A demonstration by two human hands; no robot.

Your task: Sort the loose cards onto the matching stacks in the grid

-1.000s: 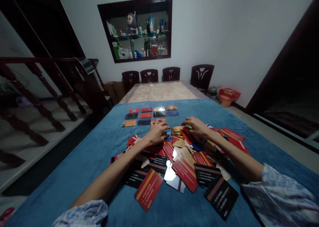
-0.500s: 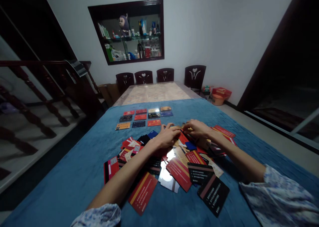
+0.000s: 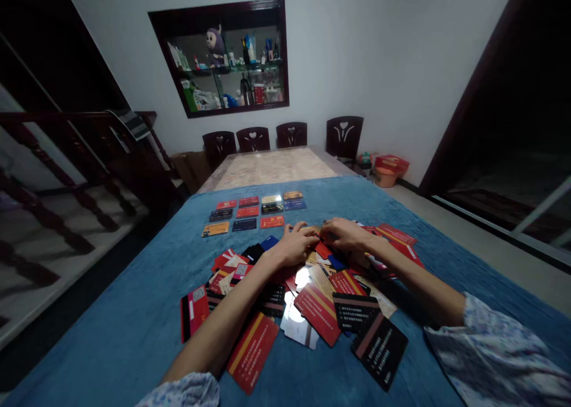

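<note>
My left hand [image 3: 292,245] lies over the far part of a loose pile of plastic cards, its fingers bent and apart, fingertips down among the cards. Close to its right, my right hand [image 3: 345,235] has its fingers curled together and pointing down into the pile; what they pinch is hidden. A gold card [image 3: 314,231] shows partly between the two hands. In front of them lie a red card with a yellow stripe [image 3: 317,313], a black card [image 3: 380,350], a silvery card [image 3: 300,325] and another red card [image 3: 253,352] under my left forearm.
Beyond the pile, several cards are laid out in rows, among them a yellow card [image 3: 216,229] and a blue card [image 3: 295,205]. A blue cloth [image 3: 147,312] covers the near table. Dark chairs [image 3: 344,136] stand at the far end, a wooden railing [image 3: 62,187] at left.
The whole view has shifted slightly, so things appear a little further left. Both hands stay at the far part of the pile, with only small finger movements.
</note>
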